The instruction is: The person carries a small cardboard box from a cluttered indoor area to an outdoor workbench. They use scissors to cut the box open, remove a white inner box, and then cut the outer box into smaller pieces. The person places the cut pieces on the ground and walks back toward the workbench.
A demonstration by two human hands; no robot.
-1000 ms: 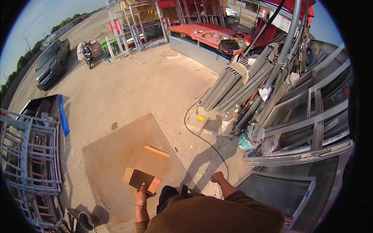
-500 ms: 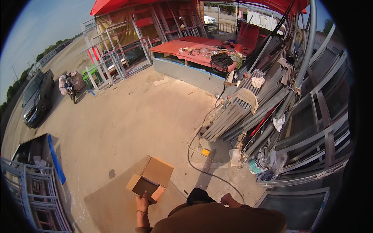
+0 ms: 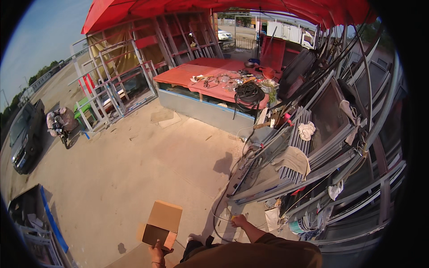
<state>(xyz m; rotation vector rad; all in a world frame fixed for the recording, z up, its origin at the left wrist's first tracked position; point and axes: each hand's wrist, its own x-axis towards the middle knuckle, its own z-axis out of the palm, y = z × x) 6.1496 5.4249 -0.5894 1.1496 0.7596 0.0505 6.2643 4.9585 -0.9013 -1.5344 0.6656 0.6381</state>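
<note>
My left hand [image 3: 157, 251] grips the near edge of an opened cardboard box [image 3: 164, 219], thumb over the rim. Its flap stands up at the far side, and the dark inside shows no contents I can make out. To the right, my right hand [image 3: 240, 220] is stretched forward over the ground with its fingers curled. A small yellow thing [image 3: 233, 217] shows right at those fingertips. Whether the fingers hold it or only cover part of it on the ground behind, I cannot tell.
Metal profiles [image 3: 304, 156] lean in a stack on the right, above a paint bucket [image 3: 296, 227]. A cable [image 3: 213, 214] crosses the ground. Ahead stands a red-covered table [image 3: 192, 73] with a black coil [image 3: 249, 94]. A motorcycle [image 3: 60, 126] and dark pickup [image 3: 27, 134] stand left.
My right hand has moved from beside my body out forward and left, over the yellow thing's place. The view has tilted up. My left hand still holds the box.
</note>
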